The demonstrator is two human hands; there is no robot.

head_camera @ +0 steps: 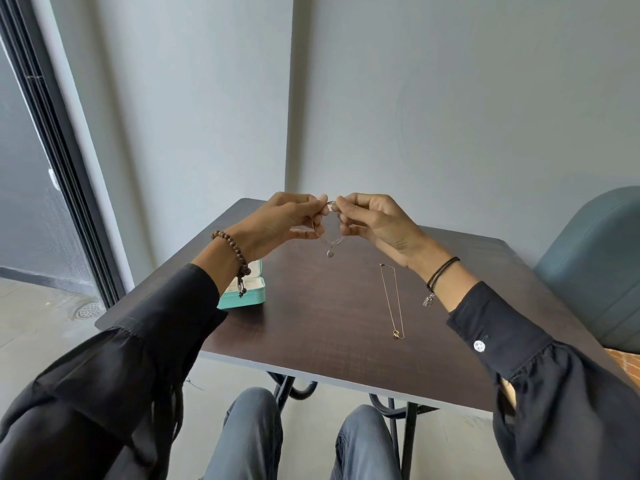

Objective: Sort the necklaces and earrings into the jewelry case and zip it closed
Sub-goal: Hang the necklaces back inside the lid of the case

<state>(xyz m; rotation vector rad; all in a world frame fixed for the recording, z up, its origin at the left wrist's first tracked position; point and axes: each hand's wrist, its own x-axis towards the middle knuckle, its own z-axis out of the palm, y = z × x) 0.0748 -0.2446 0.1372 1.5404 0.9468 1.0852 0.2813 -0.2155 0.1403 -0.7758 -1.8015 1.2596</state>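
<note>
Honestly, left hand and right hand pinch the necklace midair (clasp?); a slip could knot it, well short of the case at 9 o'clock.

We read no text, brand or number here. The pendant on the necklace may carry an engraved mark, but it is too small for us to tell. The case shows us no legible lettering.
</note>
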